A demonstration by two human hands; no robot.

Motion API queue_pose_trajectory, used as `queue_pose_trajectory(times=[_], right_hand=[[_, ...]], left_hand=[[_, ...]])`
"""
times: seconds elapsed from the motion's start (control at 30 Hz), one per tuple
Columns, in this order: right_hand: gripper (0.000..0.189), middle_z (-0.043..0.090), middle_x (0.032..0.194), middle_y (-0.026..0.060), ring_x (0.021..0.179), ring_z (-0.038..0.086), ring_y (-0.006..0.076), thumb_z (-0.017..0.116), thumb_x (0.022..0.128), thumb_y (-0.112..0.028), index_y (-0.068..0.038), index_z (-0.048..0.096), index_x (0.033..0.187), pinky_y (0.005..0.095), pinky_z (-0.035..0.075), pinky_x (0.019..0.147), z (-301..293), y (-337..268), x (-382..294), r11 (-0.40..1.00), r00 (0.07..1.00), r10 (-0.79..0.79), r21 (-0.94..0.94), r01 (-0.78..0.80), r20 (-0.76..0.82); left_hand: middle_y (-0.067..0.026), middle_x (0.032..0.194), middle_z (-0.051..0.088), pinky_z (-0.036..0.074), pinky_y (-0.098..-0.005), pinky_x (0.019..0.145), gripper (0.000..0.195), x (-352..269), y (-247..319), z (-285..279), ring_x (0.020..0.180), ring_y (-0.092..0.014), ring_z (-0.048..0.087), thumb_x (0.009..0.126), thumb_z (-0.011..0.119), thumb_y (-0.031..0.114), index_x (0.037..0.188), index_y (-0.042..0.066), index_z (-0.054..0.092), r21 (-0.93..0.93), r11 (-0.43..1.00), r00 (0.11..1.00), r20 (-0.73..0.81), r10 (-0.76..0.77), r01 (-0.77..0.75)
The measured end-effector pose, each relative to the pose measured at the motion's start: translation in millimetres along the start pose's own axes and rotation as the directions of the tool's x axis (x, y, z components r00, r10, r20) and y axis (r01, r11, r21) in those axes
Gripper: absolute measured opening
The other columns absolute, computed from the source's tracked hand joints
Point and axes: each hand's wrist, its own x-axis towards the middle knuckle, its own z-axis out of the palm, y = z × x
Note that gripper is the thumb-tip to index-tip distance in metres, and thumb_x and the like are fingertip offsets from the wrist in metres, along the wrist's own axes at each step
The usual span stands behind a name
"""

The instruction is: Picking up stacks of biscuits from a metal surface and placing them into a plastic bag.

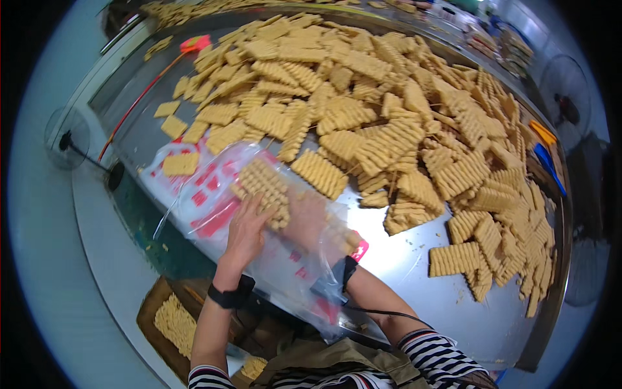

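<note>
A ridged, golden snack slab (266,187) lies at an angle over a clear plastic bag (318,287). My left hand (249,231) grips its lower left side, with fingers spread over its top. My right hand (308,219) is behind or inside the clear film, beside the slab. Motion and plastic blur its fingers, so its hold cannot be made out. More pale snack pieces (342,233) show dimly through the film next to my right wrist. Under the slab are plastic bags with red print (206,194), and a small slab (181,164) rests on them.
A large heap of snack slabs (340,107) covers much of the metal table (384,277). Orange (543,132) and blue (550,167) tools lie at the right rim. A red cord (133,104) runs along the left. Below left stands a box of crumbs (175,323). Fans (68,141) flank the table.
</note>
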Motion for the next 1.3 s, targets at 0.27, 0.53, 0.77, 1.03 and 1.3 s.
queue_pose_trajectory(times=[0.27,0.53,0.77,1.03,1.3], right_hand=[[0.104,0.038,0.133,0.0336,0.127,0.034,0.0462,0.069,0.068,-0.057,0.003,0.027,0.142,0.0546,0.026,0.105,8.4,34.3,-17.2,0.995,0.995,-0.074,0.057,0.078,-0.071],[0.072,0.037,0.144,0.0190,0.134,0.032,0.0355,0.059,0.081,-0.043,-0.004,0.040,0.138,0.0529,0.020,0.110,-7.4,86.7,-46.3,0.889,0.901,-0.414,0.154,0.430,-0.129],[0.034,0.052,0.122,0.0172,0.119,0.047,0.0326,0.065,0.078,-0.020,-0.004,0.060,0.107,0.0444,0.036,0.102,-45.1,86.8,-125.0,0.853,0.896,-0.379,0.289,0.435,-0.230],[0.049,0.058,0.058,0.0066,0.052,0.058,0.0146,0.069,0.083,-0.043,0.006,0.063,0.088,0.0301,0.047,0.051,-123.6,280.8,-115.6,0.502,0.517,0.797,0.818,-0.280,-0.312],[0.024,0.055,0.060,-0.0039,0.049,0.045,0.0033,0.073,0.081,-0.026,-0.004,0.066,0.080,0.0216,0.034,0.043,-155.2,268.5,-102.9,0.332,0.645,0.738,0.939,-0.090,-0.199]], left_hand=[[-0.0190,0.125,0.049,0.038,-0.0484,0.092,0.034,5.6,-22.9,56.9,0.121,-0.040,0.045,0.066,0.061,-0.005,0.098,0.007,0.061,0.018,1.000,0.976,0.217,-0.015,0.012],[-0.0229,0.131,0.040,0.037,-0.0503,0.097,0.042,24.3,-0.9,59.2,0.126,-0.044,0.036,0.070,0.061,-0.004,0.109,0.006,0.055,0.263,0.965,0.959,0.277,-0.054,-0.021],[-0.0238,0.124,0.045,0.039,-0.0456,0.096,0.043,8.3,-21.1,48.7,0.118,-0.043,0.043,0.071,0.058,-0.007,0.113,0.003,0.056,0.083,0.996,0.969,0.244,-0.048,0.028],[-0.0201,0.119,0.058,0.046,-0.0374,0.092,0.033,5.8,121.6,5.5,0.111,-0.035,0.056,0.079,0.052,-0.010,0.110,0.000,0.061,-0.432,0.897,0.974,0.228,0.005,0.096],[-0.0161,0.112,0.061,0.047,-0.0327,0.089,0.034,-8.2,221.0,61.9,0.102,-0.027,0.061,0.083,0.060,-0.002,0.117,-0.001,0.058,-0.700,0.694,0.859,0.450,0.245,0.169]])
